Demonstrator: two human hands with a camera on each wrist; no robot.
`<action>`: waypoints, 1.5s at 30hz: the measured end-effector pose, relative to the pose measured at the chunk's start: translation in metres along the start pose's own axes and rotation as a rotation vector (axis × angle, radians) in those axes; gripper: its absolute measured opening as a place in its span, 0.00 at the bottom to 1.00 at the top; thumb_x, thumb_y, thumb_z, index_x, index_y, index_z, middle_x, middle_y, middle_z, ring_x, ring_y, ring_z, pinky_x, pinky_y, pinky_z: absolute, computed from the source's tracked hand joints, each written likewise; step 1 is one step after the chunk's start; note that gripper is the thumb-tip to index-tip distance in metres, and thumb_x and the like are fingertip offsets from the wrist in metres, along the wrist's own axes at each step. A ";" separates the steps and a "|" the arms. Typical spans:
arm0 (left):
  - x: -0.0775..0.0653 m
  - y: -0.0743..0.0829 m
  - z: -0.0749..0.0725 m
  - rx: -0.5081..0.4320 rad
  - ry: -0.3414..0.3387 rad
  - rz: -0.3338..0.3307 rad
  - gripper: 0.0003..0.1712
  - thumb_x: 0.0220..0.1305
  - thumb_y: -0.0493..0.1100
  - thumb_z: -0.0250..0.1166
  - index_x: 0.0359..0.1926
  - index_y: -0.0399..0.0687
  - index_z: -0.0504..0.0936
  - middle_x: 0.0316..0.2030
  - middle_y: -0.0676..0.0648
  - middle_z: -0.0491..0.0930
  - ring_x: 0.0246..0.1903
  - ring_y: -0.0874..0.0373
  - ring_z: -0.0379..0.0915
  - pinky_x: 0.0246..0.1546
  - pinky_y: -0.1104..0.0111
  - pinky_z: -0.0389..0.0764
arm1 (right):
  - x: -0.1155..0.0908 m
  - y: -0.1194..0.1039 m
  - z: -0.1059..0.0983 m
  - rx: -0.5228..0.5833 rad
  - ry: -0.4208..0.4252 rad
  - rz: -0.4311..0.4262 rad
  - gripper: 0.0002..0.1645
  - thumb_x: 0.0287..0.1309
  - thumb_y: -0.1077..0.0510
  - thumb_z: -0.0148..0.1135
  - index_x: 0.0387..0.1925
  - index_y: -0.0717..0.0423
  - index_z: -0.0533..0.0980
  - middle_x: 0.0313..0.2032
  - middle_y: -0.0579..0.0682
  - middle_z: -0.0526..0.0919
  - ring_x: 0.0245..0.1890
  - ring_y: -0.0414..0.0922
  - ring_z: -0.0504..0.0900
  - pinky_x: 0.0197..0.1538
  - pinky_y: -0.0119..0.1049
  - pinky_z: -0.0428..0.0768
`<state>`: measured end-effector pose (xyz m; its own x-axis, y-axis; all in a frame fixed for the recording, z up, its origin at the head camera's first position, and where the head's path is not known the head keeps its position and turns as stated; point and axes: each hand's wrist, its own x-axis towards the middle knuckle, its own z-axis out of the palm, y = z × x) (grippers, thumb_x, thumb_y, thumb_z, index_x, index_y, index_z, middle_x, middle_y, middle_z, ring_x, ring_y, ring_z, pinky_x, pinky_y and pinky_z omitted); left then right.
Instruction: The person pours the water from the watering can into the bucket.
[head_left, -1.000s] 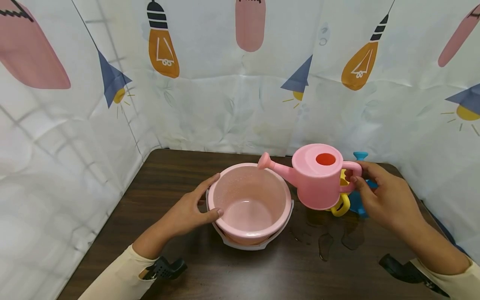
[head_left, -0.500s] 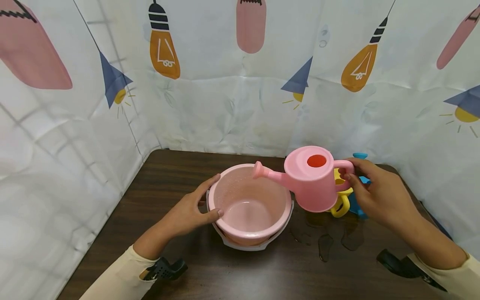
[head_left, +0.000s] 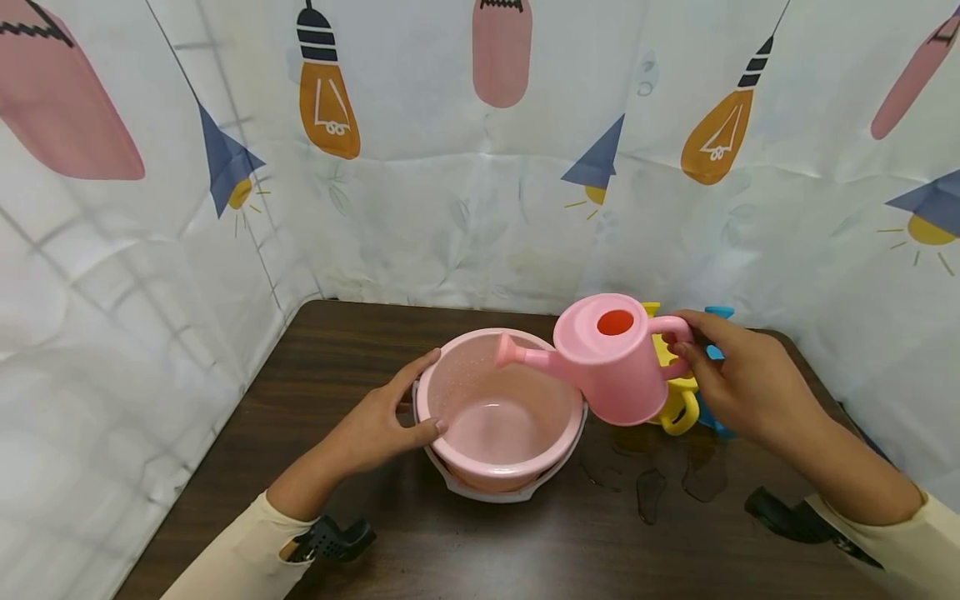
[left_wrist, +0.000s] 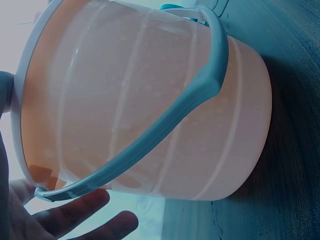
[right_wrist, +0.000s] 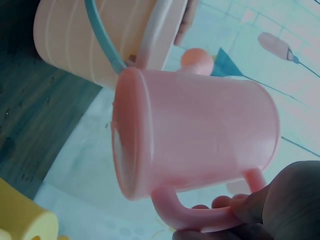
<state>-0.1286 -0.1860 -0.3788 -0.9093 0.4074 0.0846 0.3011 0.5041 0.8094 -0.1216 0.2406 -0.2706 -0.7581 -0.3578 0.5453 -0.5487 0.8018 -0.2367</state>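
A pale pink bucket (head_left: 491,417) with a grey handle (head_left: 495,497) stands on the table. My left hand (head_left: 375,421) holds its left rim, thumb over the near edge and index finger along the far side; other fingers (left_wrist: 75,215) spread behind the wall. My right hand (head_left: 750,379) grips the handle of a pink watering can (head_left: 611,362), fingers wrapped round the loop (right_wrist: 200,217). The can hangs above the table, tilted towards the bucket, with its spout (head_left: 517,353) over the bucket's opening. No stream from the spout is visible. Droplets cling inside the bucket.
A yellow watering can (head_left: 678,408) and a blue one (head_left: 717,421) stand at the right, partly hidden by the pink can and my right hand. Small water puddles (head_left: 651,493) lie on the dark wooden table (head_left: 360,333). A patterned curtain (head_left: 420,217) hangs behind.
My right hand has moved left with the pink watering can, its spout coming lower and further over the bucket. More of the yellow can shows. The left hand and bucket keep their place.
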 end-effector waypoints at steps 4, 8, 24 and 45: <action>0.000 0.000 0.000 0.001 -0.001 -0.003 0.53 0.63 0.56 0.71 0.82 0.66 0.51 0.69 0.37 0.69 0.58 0.42 0.77 0.49 0.53 0.80 | 0.005 0.000 -0.003 -0.001 -0.023 -0.033 0.20 0.60 0.67 0.69 0.54 0.57 0.81 0.36 0.48 0.87 0.27 0.46 0.87 0.24 0.36 0.76; 0.000 0.000 0.000 -0.003 -0.001 -0.006 0.53 0.63 0.56 0.71 0.82 0.67 0.51 0.69 0.37 0.69 0.58 0.43 0.78 0.49 0.52 0.81 | 0.009 -0.001 -0.005 0.005 -0.040 -0.061 0.21 0.62 0.67 0.68 0.57 0.57 0.81 0.39 0.49 0.88 0.27 0.44 0.86 0.25 0.35 0.76; 0.002 -0.001 0.001 -0.016 -0.004 0.005 0.53 0.63 0.54 0.71 0.82 0.66 0.52 0.69 0.36 0.68 0.58 0.39 0.77 0.48 0.50 0.81 | 0.022 -0.003 -0.009 0.029 -0.075 -0.089 0.22 0.58 0.68 0.72 0.55 0.58 0.83 0.36 0.46 0.87 0.27 0.40 0.86 0.27 0.33 0.78; 0.002 -0.003 -0.001 -0.035 -0.011 -0.003 0.52 0.63 0.53 0.71 0.81 0.66 0.52 0.69 0.35 0.68 0.58 0.38 0.76 0.49 0.47 0.81 | 0.034 -0.012 -0.015 0.077 -0.185 -0.109 0.18 0.63 0.66 0.68 0.55 0.57 0.83 0.33 0.43 0.84 0.26 0.36 0.85 0.28 0.32 0.81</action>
<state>-0.1320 -0.1872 -0.3803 -0.9068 0.4146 0.0761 0.2883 0.4782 0.8296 -0.1356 0.2258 -0.2366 -0.7403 -0.5278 0.4163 -0.6512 0.7169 -0.2490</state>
